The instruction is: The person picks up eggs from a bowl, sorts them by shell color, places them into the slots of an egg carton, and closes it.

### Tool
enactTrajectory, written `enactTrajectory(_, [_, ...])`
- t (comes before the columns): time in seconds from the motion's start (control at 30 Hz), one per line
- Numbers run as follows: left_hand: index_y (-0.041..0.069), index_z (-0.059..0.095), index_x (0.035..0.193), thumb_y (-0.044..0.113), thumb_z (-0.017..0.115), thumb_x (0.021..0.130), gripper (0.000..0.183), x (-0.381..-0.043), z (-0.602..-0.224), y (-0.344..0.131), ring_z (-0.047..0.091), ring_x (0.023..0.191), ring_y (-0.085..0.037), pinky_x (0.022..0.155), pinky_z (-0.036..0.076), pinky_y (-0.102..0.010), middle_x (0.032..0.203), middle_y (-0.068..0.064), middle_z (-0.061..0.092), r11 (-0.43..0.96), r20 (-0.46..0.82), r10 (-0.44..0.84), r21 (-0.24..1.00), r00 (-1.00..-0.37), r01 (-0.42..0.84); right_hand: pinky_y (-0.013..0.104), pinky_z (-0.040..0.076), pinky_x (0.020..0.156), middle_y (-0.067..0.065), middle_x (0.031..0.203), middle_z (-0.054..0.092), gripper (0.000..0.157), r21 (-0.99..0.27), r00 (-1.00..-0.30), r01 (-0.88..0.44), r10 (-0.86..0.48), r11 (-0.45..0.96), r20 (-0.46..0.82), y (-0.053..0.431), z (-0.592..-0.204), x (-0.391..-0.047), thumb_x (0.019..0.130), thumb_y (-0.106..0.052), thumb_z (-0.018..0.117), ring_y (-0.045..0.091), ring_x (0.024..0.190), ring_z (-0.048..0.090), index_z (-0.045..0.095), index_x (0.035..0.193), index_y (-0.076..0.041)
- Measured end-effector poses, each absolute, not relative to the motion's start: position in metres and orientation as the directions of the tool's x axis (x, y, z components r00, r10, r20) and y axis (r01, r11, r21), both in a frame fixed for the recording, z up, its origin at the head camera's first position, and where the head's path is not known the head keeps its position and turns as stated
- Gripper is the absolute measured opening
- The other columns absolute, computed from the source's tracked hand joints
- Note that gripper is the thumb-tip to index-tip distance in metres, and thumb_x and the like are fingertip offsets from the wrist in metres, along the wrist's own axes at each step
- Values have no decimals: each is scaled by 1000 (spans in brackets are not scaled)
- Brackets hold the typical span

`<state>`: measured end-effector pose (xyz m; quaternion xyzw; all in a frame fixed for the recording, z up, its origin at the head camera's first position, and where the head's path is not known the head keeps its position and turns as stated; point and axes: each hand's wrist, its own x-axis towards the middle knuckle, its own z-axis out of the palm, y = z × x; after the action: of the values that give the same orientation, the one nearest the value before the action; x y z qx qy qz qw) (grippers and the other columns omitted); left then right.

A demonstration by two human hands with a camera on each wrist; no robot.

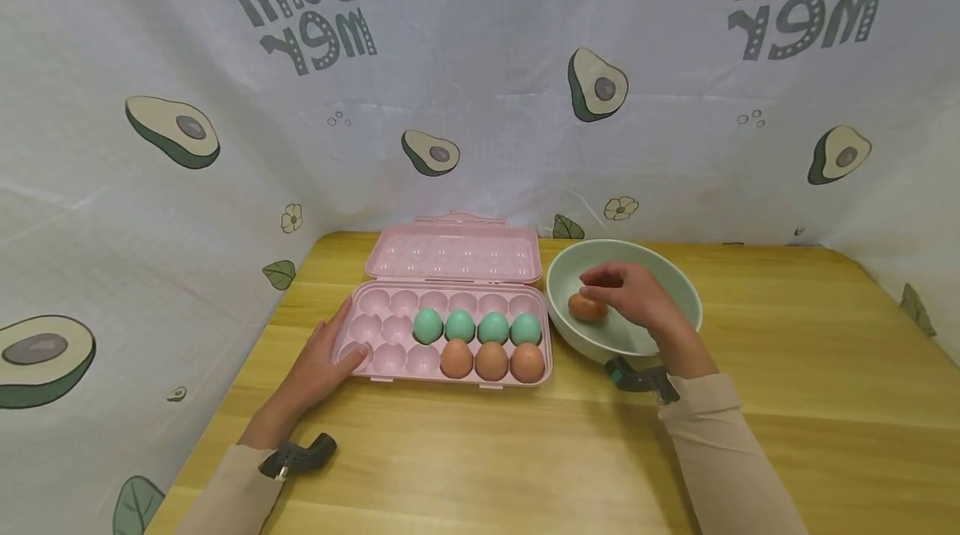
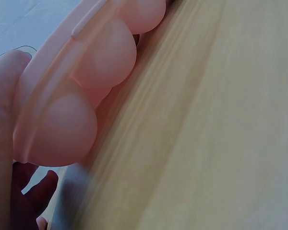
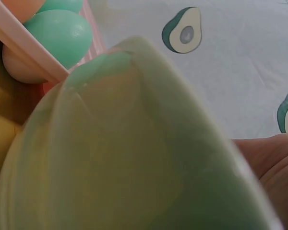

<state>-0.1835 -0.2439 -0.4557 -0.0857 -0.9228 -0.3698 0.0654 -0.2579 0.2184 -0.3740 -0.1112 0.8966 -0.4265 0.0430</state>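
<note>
A pink egg carton lies with its lid raised at the back. My left hand grips its left end, thumb over the rim and fingers along the side. The left wrist view shows the thumb beside the carton's rounded cups. To the right, my right hand is inside a pale green bowl, fingers bent and thumb tip right at the top of a brown egg. In the right wrist view the bowl's wall hides the egg and the fingers.
Several green eggs fill part of the carton's middle row, and three brown eggs stand in the front row. Everything sits on a wooden table. A white cloth with avocado prints hangs behind and at the sides.
</note>
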Motion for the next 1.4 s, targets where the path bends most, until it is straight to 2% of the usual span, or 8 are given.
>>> enactTrajectory(0.37, [12,18,155,38,61,89,83,-184,-454,-244,17,139,-52,111,14,-66,153,-24,30,711,173,97,677,-980,190,41,50,89,20,113,67,33,-759,-967,-171,-253,629,9,217,-372,-257,91,-15,67,33,107,60,65,116,6])
enactTrajectory(0.9, [11,19,155,36,61,89,82,-182,-456,-244,21,138,-50,113,14,-62,152,-23,31,714,184,103,671,-977,202,49,45,97,20,117,66,41,-710,-962,-147,-267,689,-59,215,-376,-256,90,-25,68,34,111,58,65,119,4])
enactTrajectory(1.13, [10,20,155,36,62,89,82,-182,-455,-244,21,139,-50,113,14,-62,153,-22,30,711,196,105,671,-975,211,48,45,96,19,116,66,42,-698,-961,-136,-265,703,-79,216,-377,-257,90,-29,69,33,110,58,66,118,3])
enactTrajectory(1.4, [9,19,155,36,62,89,82,-182,-455,-244,21,139,-50,113,14,-62,152,-23,30,710,193,105,672,-976,209,48,45,96,21,116,65,41,-679,-953,-145,-287,719,-101,217,-378,-257,91,-24,67,33,108,57,65,119,5])
